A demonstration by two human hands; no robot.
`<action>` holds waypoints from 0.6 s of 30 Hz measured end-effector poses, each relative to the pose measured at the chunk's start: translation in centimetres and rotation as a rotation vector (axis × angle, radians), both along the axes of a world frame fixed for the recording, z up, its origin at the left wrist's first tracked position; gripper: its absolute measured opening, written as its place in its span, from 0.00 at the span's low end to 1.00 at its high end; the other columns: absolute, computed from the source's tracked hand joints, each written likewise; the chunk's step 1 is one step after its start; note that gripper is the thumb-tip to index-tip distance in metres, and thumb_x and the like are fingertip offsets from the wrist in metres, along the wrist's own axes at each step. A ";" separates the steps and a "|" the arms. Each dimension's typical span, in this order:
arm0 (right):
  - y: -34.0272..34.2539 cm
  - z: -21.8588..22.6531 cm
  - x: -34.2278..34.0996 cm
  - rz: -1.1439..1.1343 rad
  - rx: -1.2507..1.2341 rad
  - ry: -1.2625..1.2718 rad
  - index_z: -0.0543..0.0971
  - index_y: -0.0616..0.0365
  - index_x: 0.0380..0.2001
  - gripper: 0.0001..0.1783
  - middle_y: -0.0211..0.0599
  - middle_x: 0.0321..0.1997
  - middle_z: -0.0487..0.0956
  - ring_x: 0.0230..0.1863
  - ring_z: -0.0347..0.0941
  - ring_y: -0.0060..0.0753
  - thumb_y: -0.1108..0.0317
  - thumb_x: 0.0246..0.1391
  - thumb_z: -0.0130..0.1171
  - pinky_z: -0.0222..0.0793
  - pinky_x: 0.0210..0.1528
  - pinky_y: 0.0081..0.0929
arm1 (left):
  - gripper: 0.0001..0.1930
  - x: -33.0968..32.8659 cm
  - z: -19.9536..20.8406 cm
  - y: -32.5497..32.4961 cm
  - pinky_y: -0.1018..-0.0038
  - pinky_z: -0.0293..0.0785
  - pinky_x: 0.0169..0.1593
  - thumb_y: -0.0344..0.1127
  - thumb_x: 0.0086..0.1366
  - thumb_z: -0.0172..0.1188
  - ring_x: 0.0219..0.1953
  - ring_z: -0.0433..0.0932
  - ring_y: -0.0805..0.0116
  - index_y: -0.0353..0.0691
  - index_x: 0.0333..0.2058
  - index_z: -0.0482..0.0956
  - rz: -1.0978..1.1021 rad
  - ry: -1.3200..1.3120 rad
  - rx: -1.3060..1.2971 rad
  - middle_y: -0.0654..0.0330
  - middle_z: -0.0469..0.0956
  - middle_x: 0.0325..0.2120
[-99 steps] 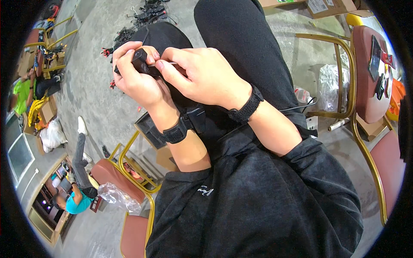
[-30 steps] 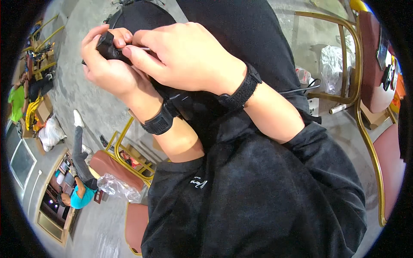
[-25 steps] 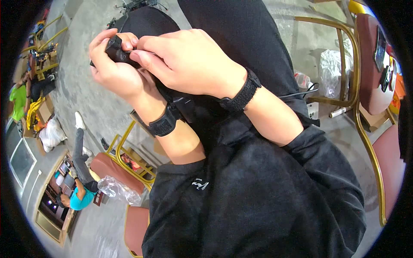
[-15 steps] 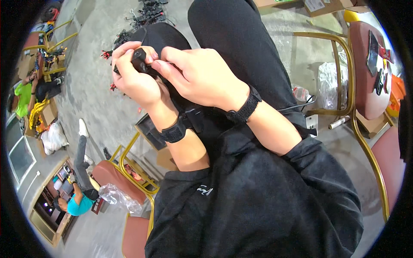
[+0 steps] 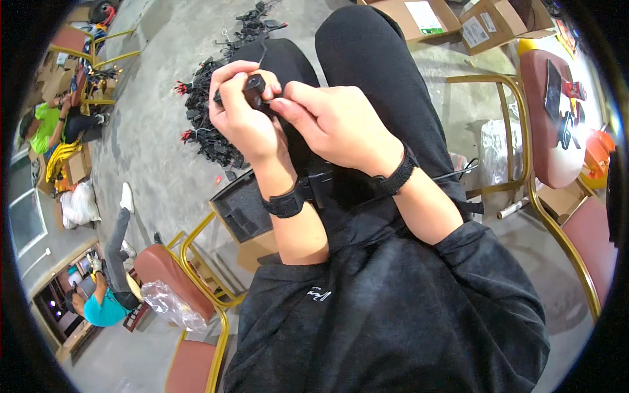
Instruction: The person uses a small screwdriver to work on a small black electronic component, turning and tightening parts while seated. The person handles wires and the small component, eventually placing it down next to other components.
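My left hand is wrapped round a small black block-shaped plastic part, held above my left knee. A thin dark cable shows just beyond it. Pressed close against the part, my right hand has its thumb and index finger pinched together at its lower right side. What lies between those fingertips is too small to make out. Both wrists wear black straps, the left one carrying a small black piece on its side.
Many black cables with red-tipped ends lie heaped on the floor beyond my left leg. A foam-lined black case sits beside my left forearm. Brown chairs flank me, and cardboard boxes stand far right. Two people work at the left.
The whole view has shifted, bringing more of the cable heap and the foam-lined case into sight. Both hands keep nearly the same grip on the black part.
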State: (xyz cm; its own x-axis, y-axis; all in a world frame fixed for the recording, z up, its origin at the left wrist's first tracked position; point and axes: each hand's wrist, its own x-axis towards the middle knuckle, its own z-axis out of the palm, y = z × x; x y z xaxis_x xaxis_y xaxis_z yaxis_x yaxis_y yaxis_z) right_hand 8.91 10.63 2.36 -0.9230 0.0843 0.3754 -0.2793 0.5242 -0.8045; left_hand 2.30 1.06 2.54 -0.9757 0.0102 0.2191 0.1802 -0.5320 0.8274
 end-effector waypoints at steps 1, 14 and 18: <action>0.0 -0.1 0.1 -0.008 -0.001 0.035 0.72 0.54 0.27 0.11 0.38 0.17 0.75 0.19 0.73 0.44 0.59 0.57 0.51 0.67 0.20 0.35 | 0.08 0.2 0.1 0.0 0.75 0.65 0.24 0.27 0.58 0.45 0.16 0.67 0.68 0.29 0.26 0.70 -0.001 0.002 0.006 0.55 0.67 0.13; 0.5 2.6 1.7 -0.003 0.286 0.247 0.75 0.53 0.21 0.07 0.33 0.22 0.68 0.27 0.65 0.36 0.63 0.48 0.59 0.63 0.33 0.29 | 0.08 2.9 1.3 -0.3 0.73 0.65 0.28 0.31 0.59 0.43 0.19 0.63 0.69 0.33 0.27 0.69 0.031 -0.058 0.061 0.58 0.62 0.13; 0.0 3.2 1.7 -0.013 0.355 0.402 0.75 0.55 0.21 0.08 0.32 0.24 0.68 0.29 0.64 0.35 0.64 0.47 0.60 0.62 0.34 0.30 | 0.07 2.5 0.6 -0.6 0.76 0.64 0.24 0.29 0.59 0.43 0.16 0.64 0.70 0.33 0.25 0.69 -0.006 -0.069 0.201 0.58 0.65 0.12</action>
